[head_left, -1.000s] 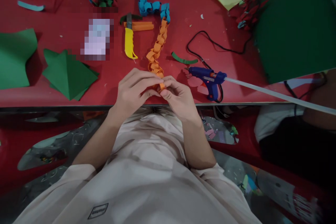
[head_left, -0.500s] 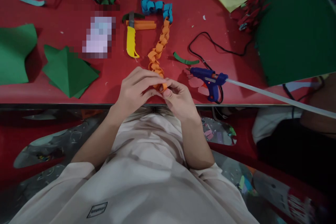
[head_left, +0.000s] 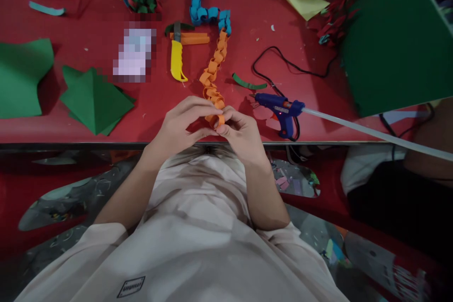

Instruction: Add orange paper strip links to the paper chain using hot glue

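At the near edge of the table, my right hand (head_left: 243,133) pinches the end loop (head_left: 220,121) of an orange paper chain (head_left: 213,68) between thumb and fingers. My left hand (head_left: 186,121) curves round the same loop from the other side, its fingertips on the paper and a gap between thumb and fingers. The orange links run away from me and join blue paper links (head_left: 198,0). To the right of my hands lies a blue hot glue gun (head_left: 279,109) with its small light lit and a long glue stick (head_left: 371,133) in its back.
A yellow-handled cutter (head_left: 176,59) lies by orange strips (head_left: 194,38). Green paper sheets (head_left: 95,101) are at left, a green strip (head_left: 248,83) near the gun. The black cord (head_left: 293,70) loops behind it. A large green board (head_left: 399,42) stands at right, near another person's arm (head_left: 430,144).
My hands have shifted slightly, and the end loop has turned so its round opening shows more. The left thumb and fingers are a little farther apart. The whole view has moved slightly.
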Demonstrator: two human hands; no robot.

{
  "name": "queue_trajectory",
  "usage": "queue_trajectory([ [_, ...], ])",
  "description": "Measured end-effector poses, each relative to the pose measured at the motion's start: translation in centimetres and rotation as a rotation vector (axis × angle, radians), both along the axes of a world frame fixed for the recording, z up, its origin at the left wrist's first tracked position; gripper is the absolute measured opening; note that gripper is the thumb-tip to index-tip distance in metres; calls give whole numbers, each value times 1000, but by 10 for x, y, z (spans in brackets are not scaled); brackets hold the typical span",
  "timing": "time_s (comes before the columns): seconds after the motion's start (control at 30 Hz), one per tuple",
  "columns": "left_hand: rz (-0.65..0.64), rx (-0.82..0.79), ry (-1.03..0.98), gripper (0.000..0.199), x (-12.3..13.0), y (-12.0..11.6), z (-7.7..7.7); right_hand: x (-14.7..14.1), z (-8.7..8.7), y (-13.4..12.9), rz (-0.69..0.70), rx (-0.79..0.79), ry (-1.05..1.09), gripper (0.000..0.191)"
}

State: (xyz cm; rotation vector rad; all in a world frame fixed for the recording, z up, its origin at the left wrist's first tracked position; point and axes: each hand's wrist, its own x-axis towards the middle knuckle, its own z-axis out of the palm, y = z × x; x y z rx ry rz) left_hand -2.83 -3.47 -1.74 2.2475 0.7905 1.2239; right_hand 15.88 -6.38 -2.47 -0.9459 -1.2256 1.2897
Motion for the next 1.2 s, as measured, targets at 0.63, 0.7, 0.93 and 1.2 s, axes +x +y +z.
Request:
queue_trajectory([
  [0.63,144,139,48,24,6,-3,-5,-4,2,1,-42,-17,0,51],
  [0.7,143,138,54,23,5,-3,-5,-4,2,1,3,-29,21,51],
  [0.93,106,161,69,28,5,-3,-9,-7,-4,3,-94,0,24,51],
  [1.2,144,167,81,28,3,-2,-7,-8,-2,10,-41,31,-22,47],
])
